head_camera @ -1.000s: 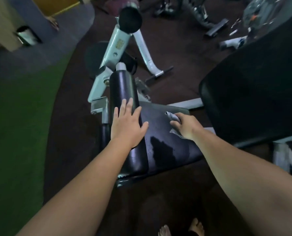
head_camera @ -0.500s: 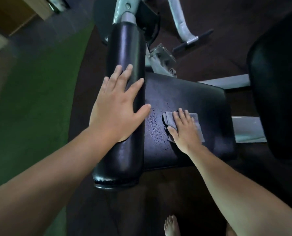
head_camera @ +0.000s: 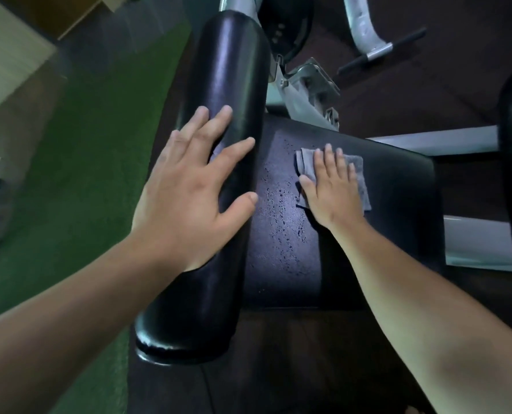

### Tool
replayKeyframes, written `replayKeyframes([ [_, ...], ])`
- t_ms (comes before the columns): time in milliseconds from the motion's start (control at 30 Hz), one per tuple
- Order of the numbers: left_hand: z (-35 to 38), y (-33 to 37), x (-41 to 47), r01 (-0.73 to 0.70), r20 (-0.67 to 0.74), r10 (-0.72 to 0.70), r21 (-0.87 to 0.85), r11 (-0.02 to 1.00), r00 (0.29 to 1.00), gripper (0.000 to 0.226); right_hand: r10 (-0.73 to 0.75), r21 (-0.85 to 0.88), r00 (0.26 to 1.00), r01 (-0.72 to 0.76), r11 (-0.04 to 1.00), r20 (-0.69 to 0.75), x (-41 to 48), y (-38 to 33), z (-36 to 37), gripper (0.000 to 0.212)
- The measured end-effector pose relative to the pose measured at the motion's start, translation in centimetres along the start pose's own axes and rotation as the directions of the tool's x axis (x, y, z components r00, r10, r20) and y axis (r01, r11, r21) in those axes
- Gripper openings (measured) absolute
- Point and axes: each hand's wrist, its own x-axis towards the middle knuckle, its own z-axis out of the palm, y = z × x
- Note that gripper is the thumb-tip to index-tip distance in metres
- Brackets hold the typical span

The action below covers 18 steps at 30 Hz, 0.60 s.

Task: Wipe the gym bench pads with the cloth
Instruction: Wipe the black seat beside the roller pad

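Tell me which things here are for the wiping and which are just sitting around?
For the wiping:
grey cloth under the right hand
flat seat pad, wet with droplets
roller pad under the left hand

Just around:
green turf
metal frame

Right hand (head_camera: 332, 189) presses grey cloth (head_camera: 354, 165) flat on wet seat pad (head_camera: 398, 186); left hand (head_camera: 189, 189) rests on roller pad (head_camera: 227, 64).

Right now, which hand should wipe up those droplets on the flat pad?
Right hand: it presses the cloth flat on the pad beside the droplets. Left hand rests empty on the roller pad.
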Motion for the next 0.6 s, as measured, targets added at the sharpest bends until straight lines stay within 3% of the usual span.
replayKeyframes([
  [233, -0.3, 0.6, 0.0, 0.012, 0.034, -0.012, 0.009, 1.0, 0.999, 0.068, -0.082, 0.016, 0.99, 0.08, 0.997, 0.114, -12.4, 2.9, 2.2, 0.07],
  [467, -0.1, 0.3, 0.0, 0.007, 0.022, -0.007, -0.011, 1.0, 1.0, 0.066, 0.041, 0.069, 0.999, -0.04, 0.997, -0.013, 3.3, -0.1, -1.6, 0.068],
  [600, 0.0, 0.2, 0.0, 0.019, 0.019, -0.019, -0.024, 1.0, 1.0, 0.067, 0.097, 0.247, 0.994, -0.083, 0.966, -0.044, 3.7, -3.1, -1.9, 0.066],
])
